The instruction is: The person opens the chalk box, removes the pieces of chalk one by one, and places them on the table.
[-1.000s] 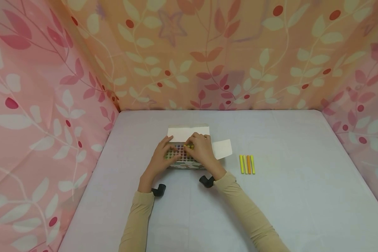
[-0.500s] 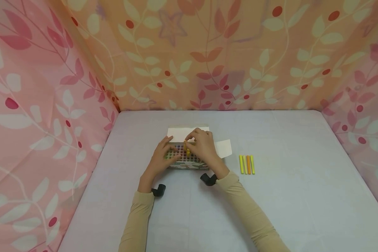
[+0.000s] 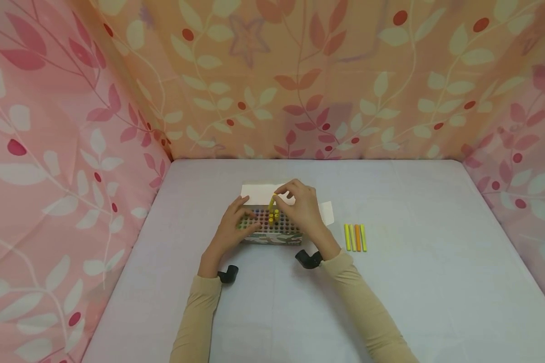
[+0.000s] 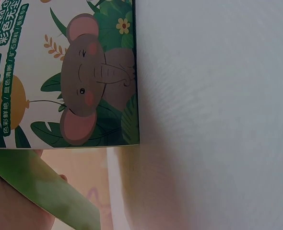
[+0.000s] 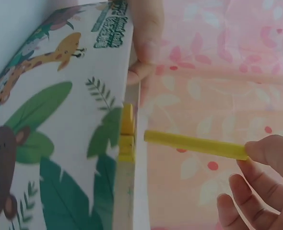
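Observation:
An opened box of coloured chalk stands on the table, filled with rows of upright chalk sticks. My left hand holds it at its left end, thumb over the near rim and fingers over the chalk tops. Above the far side of the rows, my right hand pinches one yellow chalk stick by its end between thumb and fingertips. In the right wrist view that stick is apart from the box. Several yellow chalks poke up higher than the others in the middle of the box.
Several chalk sticks, yellowish and one orange, lie side by side right of the box. White lid flap stands open behind it; a side flap sticks out right. Floral curtains surround the white table.
My right hand has risen and moved right and back, drawing a yellow chalk up out of the rows. More raised yellow chalks now show. My left hand stays on the box.

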The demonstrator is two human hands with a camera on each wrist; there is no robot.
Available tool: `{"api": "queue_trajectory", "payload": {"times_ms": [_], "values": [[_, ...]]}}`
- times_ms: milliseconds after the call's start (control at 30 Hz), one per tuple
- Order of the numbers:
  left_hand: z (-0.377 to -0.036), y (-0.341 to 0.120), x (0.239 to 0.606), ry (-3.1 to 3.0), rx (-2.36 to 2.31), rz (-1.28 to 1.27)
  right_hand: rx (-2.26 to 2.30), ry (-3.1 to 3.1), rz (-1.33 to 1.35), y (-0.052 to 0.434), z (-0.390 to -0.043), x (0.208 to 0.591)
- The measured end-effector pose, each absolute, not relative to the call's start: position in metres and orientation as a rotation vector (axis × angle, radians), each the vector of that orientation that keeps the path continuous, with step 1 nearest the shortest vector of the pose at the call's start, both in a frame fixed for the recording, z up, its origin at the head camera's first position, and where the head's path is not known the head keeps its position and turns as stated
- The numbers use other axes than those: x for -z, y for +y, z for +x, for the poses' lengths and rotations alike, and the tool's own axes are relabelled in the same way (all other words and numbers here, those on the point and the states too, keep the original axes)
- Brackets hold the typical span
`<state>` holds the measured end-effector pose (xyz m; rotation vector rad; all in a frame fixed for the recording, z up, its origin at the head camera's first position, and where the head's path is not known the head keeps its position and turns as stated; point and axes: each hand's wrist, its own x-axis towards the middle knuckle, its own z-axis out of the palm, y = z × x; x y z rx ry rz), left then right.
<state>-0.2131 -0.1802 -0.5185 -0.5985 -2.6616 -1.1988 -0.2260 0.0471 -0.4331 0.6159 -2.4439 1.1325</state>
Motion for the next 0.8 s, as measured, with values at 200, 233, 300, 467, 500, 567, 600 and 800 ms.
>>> {"api": "queue_trajectory", "payload": {"times_ms": [200,233,300,467,500,567,600,800], "values": [[-0.213,-0.18,0.518,-2.668,1.212,-0.595,-1.188,-2.395,0.559,0.06,-0.226,0.43],[-0.213,-0.18,0.519,-2.672,1.216,-0.59,-1.19,-2.387,0.551,0.062,-0.226,0.429],[-0.213,-0.181,0.519,-2.682,1.218,-0.579,-1.196,-2.358,0.541,0.066,-0.226,0.428],[-0.214,-0.181,0.52,-2.693,1.217,-0.563,-1.212,-2.265,0.549,0.078,-0.228,0.427],[-0.214,-0.181,0.52,-2.691,1.219,-0.564,-1.217,-2.251,0.551,0.08,-0.228,0.427],[-0.214,-0.181,0.52,-2.688,1.218,-0.567,-1.231,-2.23,0.549,0.085,-0.228,0.427],[-0.214,-0.181,0.52,-2.685,1.217,-0.57,-1.239,-2.225,0.546,0.087,-0.228,0.428],[-0.214,-0.182,0.52,-2.675,1.21,-0.589,-1.246,-2.215,0.504,0.1,-0.227,0.428]]}}
